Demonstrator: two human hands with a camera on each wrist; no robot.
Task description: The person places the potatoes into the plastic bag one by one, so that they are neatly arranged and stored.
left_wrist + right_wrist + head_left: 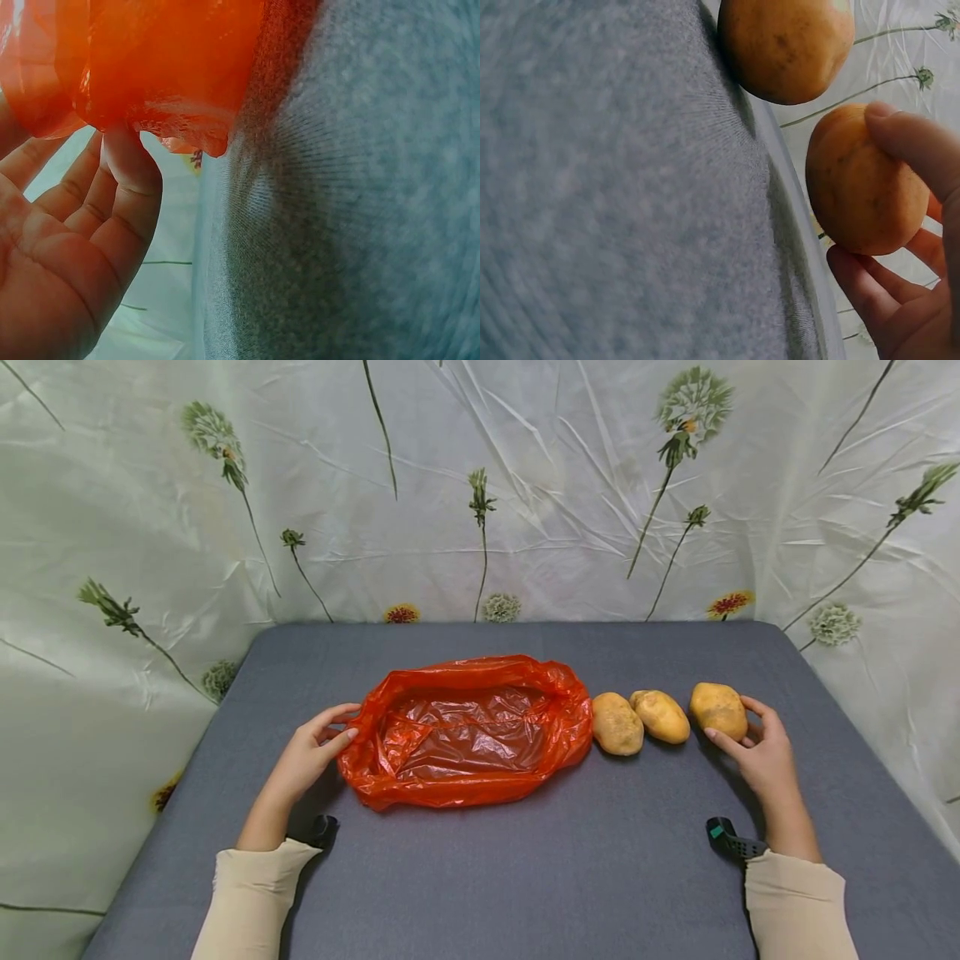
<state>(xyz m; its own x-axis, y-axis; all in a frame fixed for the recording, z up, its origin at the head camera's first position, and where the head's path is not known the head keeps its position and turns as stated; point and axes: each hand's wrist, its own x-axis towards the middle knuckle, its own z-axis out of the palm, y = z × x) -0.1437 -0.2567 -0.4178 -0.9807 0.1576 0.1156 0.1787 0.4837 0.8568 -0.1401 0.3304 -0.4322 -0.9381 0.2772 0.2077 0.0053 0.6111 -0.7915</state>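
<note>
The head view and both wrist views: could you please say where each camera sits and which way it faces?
Head: worn on the head, facing forward and down at a red bag and three potatoes; left hand, right hand and sleeves show.
Left wrist: on that wrist, facing the red bag's end; the left hand shows.
Right wrist: on that wrist, facing the gripped potato and another potato; part of the right hand shows.
Head and right wrist share the gripped potato.

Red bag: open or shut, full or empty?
Open and empty: the red bag gapes wide in the head view, with only bare plastic visible inside.
</note>
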